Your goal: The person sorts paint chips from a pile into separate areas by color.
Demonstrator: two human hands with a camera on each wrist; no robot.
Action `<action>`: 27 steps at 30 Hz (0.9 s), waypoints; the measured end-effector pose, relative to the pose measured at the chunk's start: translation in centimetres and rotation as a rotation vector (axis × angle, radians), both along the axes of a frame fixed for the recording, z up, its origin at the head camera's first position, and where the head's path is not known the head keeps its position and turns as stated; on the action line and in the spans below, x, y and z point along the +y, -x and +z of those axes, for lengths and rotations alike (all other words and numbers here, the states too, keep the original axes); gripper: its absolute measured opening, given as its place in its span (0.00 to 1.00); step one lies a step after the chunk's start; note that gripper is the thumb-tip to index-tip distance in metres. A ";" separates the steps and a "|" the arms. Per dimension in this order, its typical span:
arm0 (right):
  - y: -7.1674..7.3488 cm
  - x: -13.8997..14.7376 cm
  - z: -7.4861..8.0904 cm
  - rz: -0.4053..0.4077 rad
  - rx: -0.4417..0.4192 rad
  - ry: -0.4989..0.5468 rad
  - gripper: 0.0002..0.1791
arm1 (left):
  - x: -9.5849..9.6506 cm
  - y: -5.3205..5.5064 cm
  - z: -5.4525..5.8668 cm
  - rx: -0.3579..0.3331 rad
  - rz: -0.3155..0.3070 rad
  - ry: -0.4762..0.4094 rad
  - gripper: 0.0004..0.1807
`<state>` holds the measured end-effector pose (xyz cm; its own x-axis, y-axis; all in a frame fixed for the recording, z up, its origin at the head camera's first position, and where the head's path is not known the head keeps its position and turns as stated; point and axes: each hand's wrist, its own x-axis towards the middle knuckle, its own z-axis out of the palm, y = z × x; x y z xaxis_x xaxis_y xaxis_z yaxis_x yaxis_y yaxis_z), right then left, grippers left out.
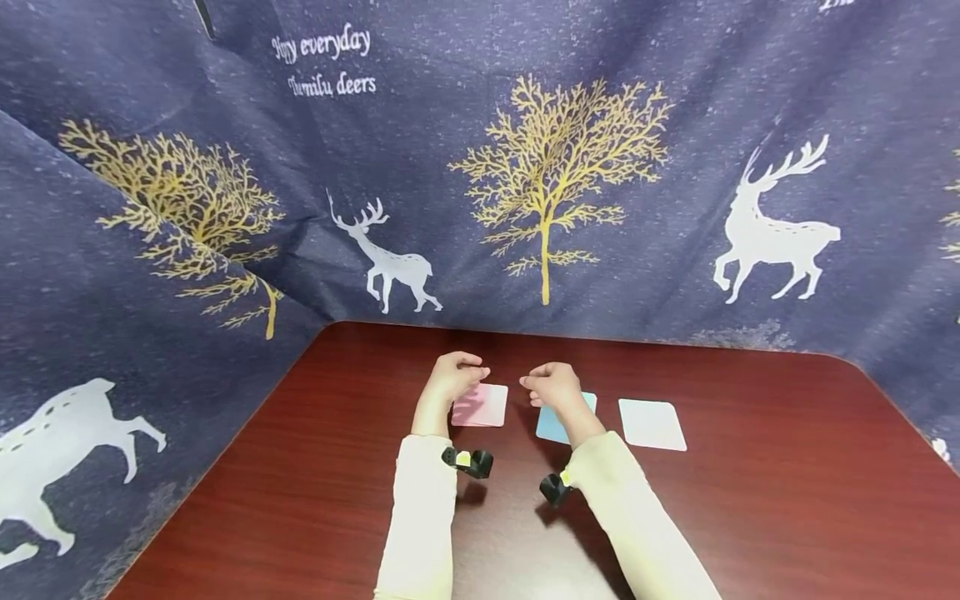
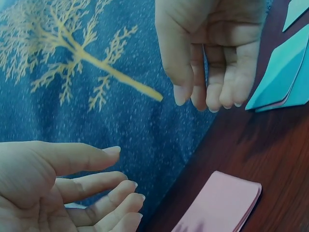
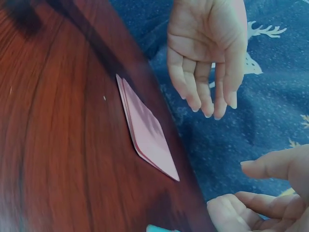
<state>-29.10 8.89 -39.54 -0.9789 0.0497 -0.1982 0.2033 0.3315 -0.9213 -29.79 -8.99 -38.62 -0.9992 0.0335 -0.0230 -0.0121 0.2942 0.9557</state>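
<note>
My left hand [image 1: 452, 379] hovers over the left part of a pink square of folded paper or card [image 1: 489, 406]. Its fingers are loosely bent, with nothing between thumb and fingers in the left wrist view. My right hand [image 1: 553, 385] hangs above a blue folded square [image 1: 552, 427], partly covering it in the head view. Relaxed fingers show on that hand too, and it holds nothing. The pink square [image 3: 147, 133] looks layered at its edge in the right wrist view. The blue square [image 2: 285, 72] also shows layers in the left wrist view.
A white square [image 1: 651, 424] lies right of the blue one on the reddish-brown table [image 1: 337, 467]. Behind and left of the table hangs a dark blue cloth [image 1: 465, 50] with deer and trees. Each wrist wears a small black camera [image 1: 480, 464].
</note>
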 end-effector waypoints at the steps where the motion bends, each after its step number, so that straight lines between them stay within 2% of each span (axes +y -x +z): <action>1: 0.0 0.2 0.2 0.000 0.002 -0.020 0.20 | 0.1 -0.1 0.2 0.006 -0.008 0.010 0.18; 8: -0.5 1.7 1.1 -0.007 0.027 -0.141 0.19 | 1.4 -0.3 0.9 0.030 -0.051 0.049 0.18; 14: -1.1 3.3 1.4 -0.023 0.045 -0.213 0.19 | 2.7 -0.8 1.3 0.055 -0.075 0.127 0.18; 19: -1.7 4.5 1.3 -0.031 0.043 -0.260 0.20 | 3.6 -1.1 1.3 0.042 -0.086 0.182 0.18; 27: -2.4 5.8 1.3 -0.050 0.056 -0.319 0.20 | 4.8 -1.3 1.1 0.040 -0.111 0.220 0.18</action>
<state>-26.71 14.74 -38.20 -0.9826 0.1491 -0.1105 0.1785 0.5962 -0.7828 -28.45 -4.21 -37.49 -0.9899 0.1416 -0.0021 0.0686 0.4926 0.8675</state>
